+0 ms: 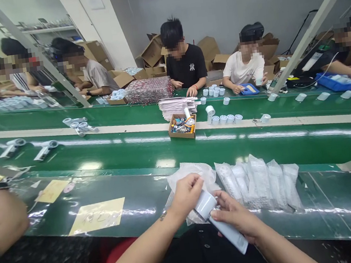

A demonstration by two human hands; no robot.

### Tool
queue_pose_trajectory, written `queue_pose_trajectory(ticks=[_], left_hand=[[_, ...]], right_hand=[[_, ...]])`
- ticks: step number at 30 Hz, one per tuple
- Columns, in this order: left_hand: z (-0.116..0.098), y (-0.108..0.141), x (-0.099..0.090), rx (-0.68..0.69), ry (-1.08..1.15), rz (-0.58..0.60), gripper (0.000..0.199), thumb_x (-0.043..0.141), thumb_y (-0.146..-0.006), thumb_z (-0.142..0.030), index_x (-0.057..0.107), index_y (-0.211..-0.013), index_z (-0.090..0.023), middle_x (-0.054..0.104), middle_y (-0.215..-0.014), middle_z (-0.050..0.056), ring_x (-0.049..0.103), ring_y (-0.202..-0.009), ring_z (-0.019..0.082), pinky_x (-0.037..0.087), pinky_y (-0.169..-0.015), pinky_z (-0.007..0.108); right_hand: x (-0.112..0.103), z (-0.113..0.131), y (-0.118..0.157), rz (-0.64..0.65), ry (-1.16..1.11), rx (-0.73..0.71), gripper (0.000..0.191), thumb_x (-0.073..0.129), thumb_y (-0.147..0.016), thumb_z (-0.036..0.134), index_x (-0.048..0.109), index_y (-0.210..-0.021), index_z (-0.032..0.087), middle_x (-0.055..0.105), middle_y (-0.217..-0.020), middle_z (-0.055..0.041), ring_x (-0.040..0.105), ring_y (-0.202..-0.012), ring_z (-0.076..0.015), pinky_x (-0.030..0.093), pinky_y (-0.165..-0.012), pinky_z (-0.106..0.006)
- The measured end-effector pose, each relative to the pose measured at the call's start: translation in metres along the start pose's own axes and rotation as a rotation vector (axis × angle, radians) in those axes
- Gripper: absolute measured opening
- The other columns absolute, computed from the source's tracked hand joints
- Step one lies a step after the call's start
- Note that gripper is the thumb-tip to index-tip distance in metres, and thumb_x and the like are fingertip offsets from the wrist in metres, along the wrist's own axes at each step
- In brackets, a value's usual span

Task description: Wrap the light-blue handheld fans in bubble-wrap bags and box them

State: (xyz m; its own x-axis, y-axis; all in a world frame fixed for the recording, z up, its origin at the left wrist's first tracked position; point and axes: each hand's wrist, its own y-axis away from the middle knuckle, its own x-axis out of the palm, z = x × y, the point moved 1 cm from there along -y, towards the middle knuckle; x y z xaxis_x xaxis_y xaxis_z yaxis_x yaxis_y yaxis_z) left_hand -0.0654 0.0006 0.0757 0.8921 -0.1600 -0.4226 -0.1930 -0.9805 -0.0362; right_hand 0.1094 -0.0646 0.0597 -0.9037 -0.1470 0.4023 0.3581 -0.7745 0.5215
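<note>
A pale blue hair dryer, with a short round barrel and a flat handle, is tilted in front of my body above the bench edge. My right hand grips it where handle and barrel meet, thumb on top. Beside the barrel's upper end, my left hand is closed with thumb and forefinger pressed together; what is between them is hidden. Behind both hands lies a crumpled translucent plastic bag. To the right of it, several bagged hair dryers lie side by side on the bench.
A green conveyor belt runs across beyond the bench. Uncovered dryers lie on it at left. A small cardboard box of parts stands mid-line. Yellow paper sheets lie left; a neighbour's arm is nearby. Several co-workers sit opposite.
</note>
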Motion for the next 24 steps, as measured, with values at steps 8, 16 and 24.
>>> queue_pose_trajectory(ticks=[8, 16, 24], left_hand=[[0.01, 0.03, -0.022, 0.993, -0.66, -0.132, 0.016, 0.048, -0.092, -0.008, 0.06, -0.102, -0.012, 0.057, -0.066, 0.003, 0.052, -0.062, 0.017, 0.045, -0.058, 0.029], [0.013, 0.038, 0.004, 0.942, -0.634, -0.146, 0.02, 0.046, -0.091, -0.007, 0.059, -0.105, -0.01, 0.06, -0.072, 0.006, 0.055, -0.066, 0.018, 0.051, -0.062, 0.03], [0.009, 0.042, 0.021, 0.361, -0.227, 0.144, 0.014, 0.048, -0.079, -0.008, 0.058, -0.081, -0.017, 0.058, -0.066, 0.0, 0.051, -0.059, 0.013, 0.041, -0.056, 0.023]], right_hand=[[0.001, -0.002, 0.003, -0.12, -0.032, -0.045, 0.061, 0.083, -0.066, 0.051, 0.06, -0.112, 0.019, 0.063, -0.092, -0.0022, 0.054, -0.054, -0.0084, 0.055, -0.048, -0.027], [0.007, -0.014, -0.009, -0.243, -0.196, -0.021, 0.055, 0.083, -0.062, 0.056, 0.056, -0.093, 0.02, 0.059, -0.061, 0.0048, 0.052, -0.043, -0.0103, 0.048, -0.042, -0.025], [0.007, -0.005, 0.003, -0.484, -0.202, -0.061, 0.042, 0.075, -0.064, 0.052, 0.045, -0.071, 0.024, 0.049, -0.057, 0.0072, 0.049, -0.052, -0.0123, 0.041, -0.05, -0.024]])
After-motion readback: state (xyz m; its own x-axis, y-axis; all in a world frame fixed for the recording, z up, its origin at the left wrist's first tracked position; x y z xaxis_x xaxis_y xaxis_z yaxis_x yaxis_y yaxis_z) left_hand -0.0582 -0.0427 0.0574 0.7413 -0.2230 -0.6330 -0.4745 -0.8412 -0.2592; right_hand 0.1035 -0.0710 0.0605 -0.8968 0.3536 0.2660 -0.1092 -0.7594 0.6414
